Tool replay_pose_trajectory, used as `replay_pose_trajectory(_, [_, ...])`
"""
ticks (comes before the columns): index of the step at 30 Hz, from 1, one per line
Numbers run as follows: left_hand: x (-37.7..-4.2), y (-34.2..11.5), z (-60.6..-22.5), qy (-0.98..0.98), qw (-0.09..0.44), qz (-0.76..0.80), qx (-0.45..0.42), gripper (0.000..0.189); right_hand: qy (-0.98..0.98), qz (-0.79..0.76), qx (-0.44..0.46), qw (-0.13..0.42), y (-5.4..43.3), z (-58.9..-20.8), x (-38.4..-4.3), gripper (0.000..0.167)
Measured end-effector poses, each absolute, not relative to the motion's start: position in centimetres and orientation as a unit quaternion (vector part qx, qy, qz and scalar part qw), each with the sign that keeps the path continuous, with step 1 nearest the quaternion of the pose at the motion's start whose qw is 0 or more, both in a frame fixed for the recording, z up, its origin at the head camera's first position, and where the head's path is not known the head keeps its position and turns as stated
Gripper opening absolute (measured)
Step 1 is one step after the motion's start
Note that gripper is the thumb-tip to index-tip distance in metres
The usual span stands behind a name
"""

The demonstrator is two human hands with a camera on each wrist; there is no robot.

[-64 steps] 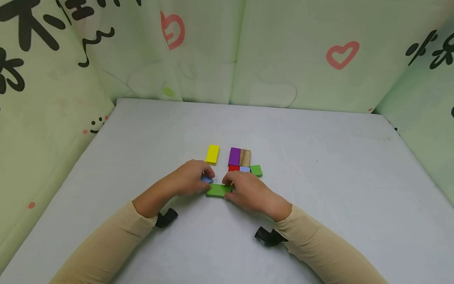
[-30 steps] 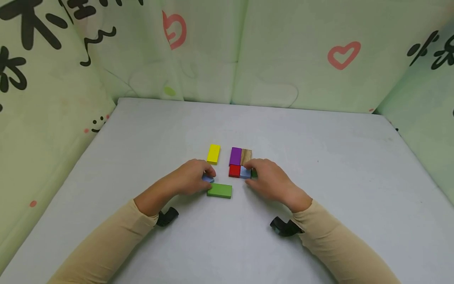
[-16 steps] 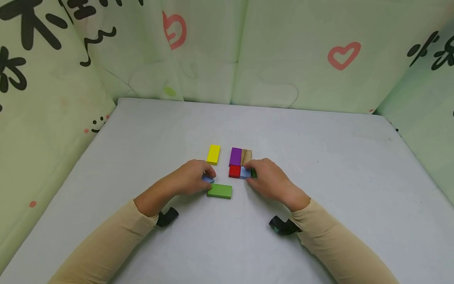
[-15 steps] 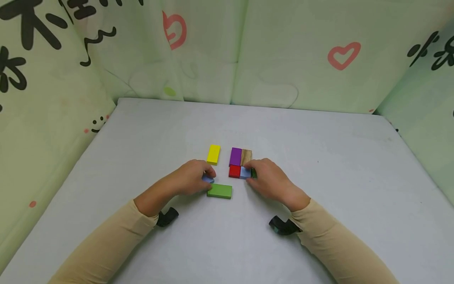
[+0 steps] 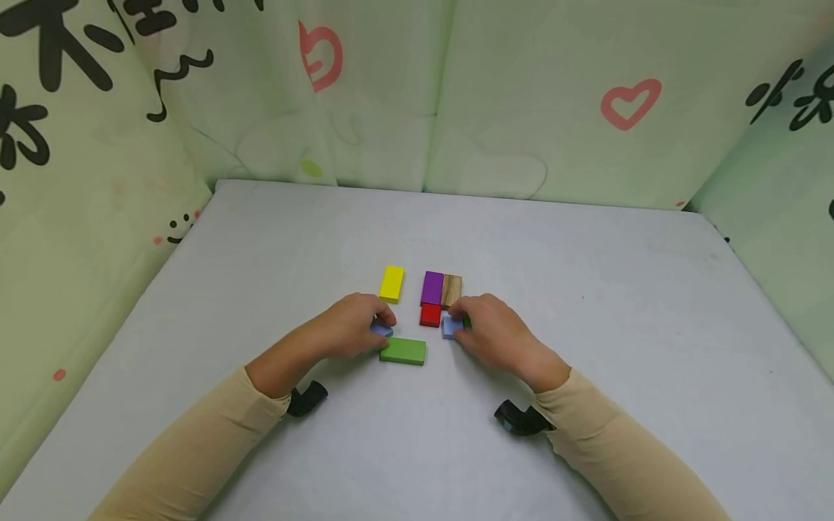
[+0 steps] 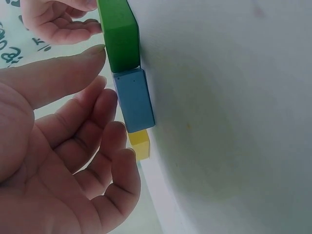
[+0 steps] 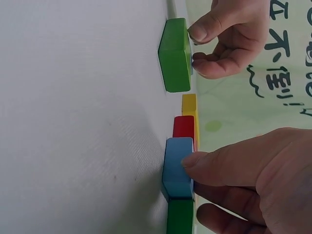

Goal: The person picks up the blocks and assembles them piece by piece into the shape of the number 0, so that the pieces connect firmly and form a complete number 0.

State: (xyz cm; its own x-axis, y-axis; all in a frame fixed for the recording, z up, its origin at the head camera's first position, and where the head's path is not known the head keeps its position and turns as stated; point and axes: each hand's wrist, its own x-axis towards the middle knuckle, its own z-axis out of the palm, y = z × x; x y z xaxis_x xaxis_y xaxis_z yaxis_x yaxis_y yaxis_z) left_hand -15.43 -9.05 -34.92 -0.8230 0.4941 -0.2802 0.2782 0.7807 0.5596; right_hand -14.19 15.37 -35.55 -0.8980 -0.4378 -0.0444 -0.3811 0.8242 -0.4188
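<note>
My right hand (image 5: 502, 340) pinches a small light-blue block (image 7: 178, 165), its thumb on the near face. A small dark-green block (image 7: 180, 217) sits beside it, partly under the fingers. Just behind lie a red block (image 5: 430, 315), a purple block (image 5: 432, 288) and a wood-grained block (image 5: 452, 291). My left hand (image 5: 348, 325) rests with loosely bent fingers round another blue block (image 6: 134, 100), its thumb tip at the corner of a long light-green block (image 5: 402, 351). Much of that blue block is hidden by the hand in the head view.
A yellow block (image 5: 392, 284) lies beyond the left hand. The blocks are on a white-covered table (image 5: 586, 253), with pale green printed curtains (image 5: 521, 108) behind and at both sides. Black wrist mounts (image 5: 521, 418) hang under the sleeves.
My right hand left the long green block, moved right to the small blue block and has drawn it slightly toward me, away from the wood-grained block. The left hand stays in place.
</note>
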Motion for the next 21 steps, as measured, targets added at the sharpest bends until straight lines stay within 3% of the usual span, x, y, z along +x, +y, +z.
replay_pose_trajectory(21, [-15.47, -9.19, -35.16, 0.920, 0.201, 0.256, 0.219, 0.028, 0.949, -0.198, -0.234, 0.072, 15.02, -35.41, -13.20, 0.023])
